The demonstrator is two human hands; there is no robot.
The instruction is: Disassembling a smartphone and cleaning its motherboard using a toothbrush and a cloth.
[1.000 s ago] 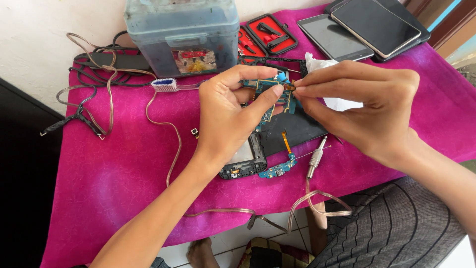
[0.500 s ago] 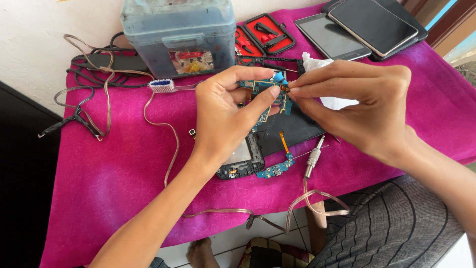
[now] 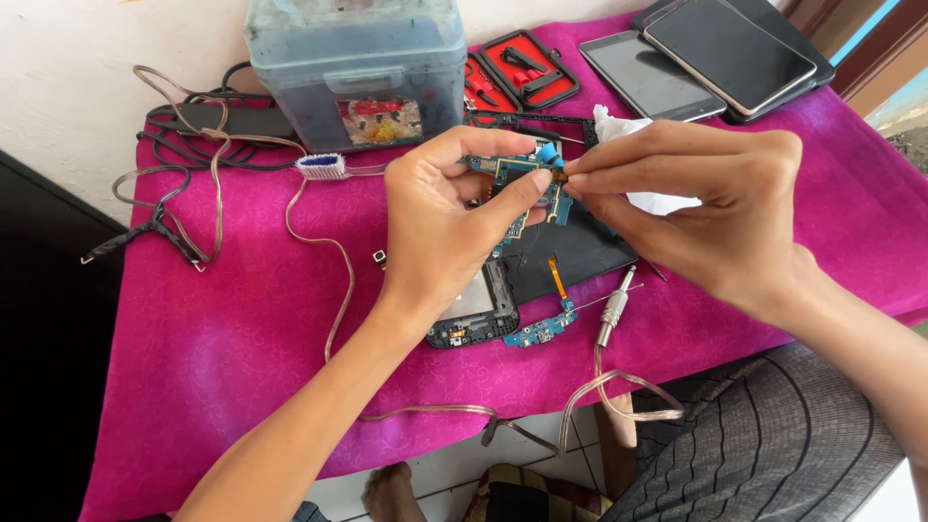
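Above the pink cloth (image 3: pixel 242 338), your left hand (image 3: pixel 454 222) and right hand (image 3: pixel 715 213) both pinch one circuit board (image 3: pixel 517 179). Two tablets (image 3: pixel 696 58) lie behind. Nothing has shifted since before.

Storage box (image 3: pixel 356 72) stands behind the circuit board (image 3: pixel 517 184); tablets (image 3: pixel 720 53) lie far right.

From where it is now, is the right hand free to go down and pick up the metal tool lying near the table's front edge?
Probably not at once. The right hand is pinching a small part against the circuit board held by the left hand. The metal tool lies uncovered just below it, so only the occupied fingertips stand in the way.
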